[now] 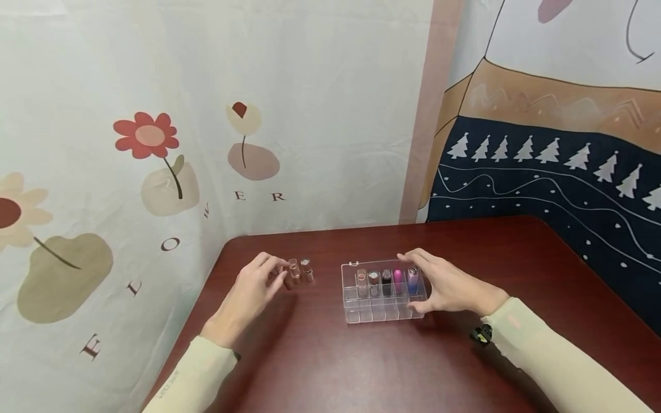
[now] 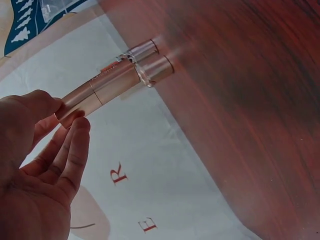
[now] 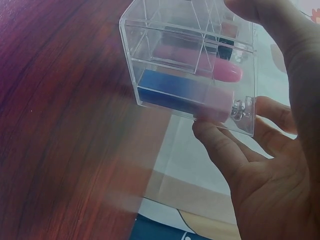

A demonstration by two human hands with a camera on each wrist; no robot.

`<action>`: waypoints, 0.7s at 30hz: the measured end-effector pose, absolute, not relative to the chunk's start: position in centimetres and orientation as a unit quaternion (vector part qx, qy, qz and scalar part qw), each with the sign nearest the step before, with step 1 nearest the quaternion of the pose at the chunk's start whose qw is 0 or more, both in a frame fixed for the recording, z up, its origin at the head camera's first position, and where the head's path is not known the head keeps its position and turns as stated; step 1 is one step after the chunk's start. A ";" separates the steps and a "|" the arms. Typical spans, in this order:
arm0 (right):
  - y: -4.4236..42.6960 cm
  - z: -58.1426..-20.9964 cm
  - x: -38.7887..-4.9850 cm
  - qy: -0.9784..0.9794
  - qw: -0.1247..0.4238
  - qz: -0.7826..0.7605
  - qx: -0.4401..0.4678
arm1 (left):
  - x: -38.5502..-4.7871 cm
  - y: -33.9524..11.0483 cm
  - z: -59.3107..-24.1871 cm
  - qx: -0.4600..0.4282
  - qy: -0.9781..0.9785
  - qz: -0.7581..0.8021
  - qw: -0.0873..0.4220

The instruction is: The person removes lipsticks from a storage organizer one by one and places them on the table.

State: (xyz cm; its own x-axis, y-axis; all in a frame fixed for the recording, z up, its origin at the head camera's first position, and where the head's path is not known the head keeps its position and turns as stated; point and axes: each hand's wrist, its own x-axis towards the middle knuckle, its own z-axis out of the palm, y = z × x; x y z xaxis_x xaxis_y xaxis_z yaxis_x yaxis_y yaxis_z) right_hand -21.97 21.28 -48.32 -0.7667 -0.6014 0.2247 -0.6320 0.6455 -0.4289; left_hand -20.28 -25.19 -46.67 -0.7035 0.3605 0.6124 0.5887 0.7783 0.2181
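My left hand (image 1: 250, 289) is left of centre in the head view, and my right hand (image 1: 449, 284) is right of centre; what counts is the line running across between them. In the left wrist view I pinch one end of a slim gold tube (image 2: 97, 95) between thumb and fingertips, its long axis slanting from lower left to upper right. Two shiny tube ends overlap its far end there, so I cannot tell whether it touches them or the tabletop (image 1: 320, 361).

In the head view, a clear-topped tube (image 1: 294, 268) and a silvery-topped tube (image 1: 307, 268) stand side by side just right of my left fingertips, so that hand is the nearer one to them. Further right, past a stretch of tabletop, is the clear case (image 1: 361, 314), its long axis running left to right. My right hand grips its right end, thumb at the front and fingers round the back, so the left end faces my left hand.

Inside, five upright tubes stand in the rear row, starting one compartment in from that left end. The dark tube (image 1: 387, 281) is in the middle, then the bright pink one (image 1: 397, 279), and the blue-and-lilac one (image 1: 413, 282) is beside my right hand.
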 end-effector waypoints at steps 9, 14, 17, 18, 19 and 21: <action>21.2 -48.3 -21.9 -0.906 0.033 0.248 0.341 | -21.1 -26.0 -47.1 -0.250 -0.907 -0.206 0.269; 21.2 -48.2 -21.9 -0.906 0.034 0.245 0.343 | -21.5 -26.3 -47.4 -0.236 -0.918 -0.198 0.250; 21.2 -48.3 -22.0 -0.905 0.039 0.245 0.347 | -21.8 -26.5 -47.6 -0.231 -0.923 -0.195 0.240; 21.2 -48.3 -22.0 -0.904 0.041 0.244 0.349 | -21.9 -26.6 -47.7 -0.230 -0.924 -0.195 0.237; 21.2 -48.3 -22.0 -0.904 0.042 0.244 0.349 | -22.1 -26.7 -47.8 -0.228 -0.925 -0.194 0.233; 21.2 -48.3 -22.0 -0.905 0.041 0.243 0.348 | -22.3 -26.8 -48.0 -0.226 -0.927 -0.194 0.227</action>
State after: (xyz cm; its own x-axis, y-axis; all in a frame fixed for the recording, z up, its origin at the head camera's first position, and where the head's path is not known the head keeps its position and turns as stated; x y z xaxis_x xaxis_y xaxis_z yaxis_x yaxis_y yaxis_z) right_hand -21.97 21.16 -48.34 -0.7550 -0.6091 0.2428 -0.6488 0.6401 -0.4116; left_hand -22.29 -26.82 -48.00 -0.7951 0.3310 0.5081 0.5072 0.8223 0.2580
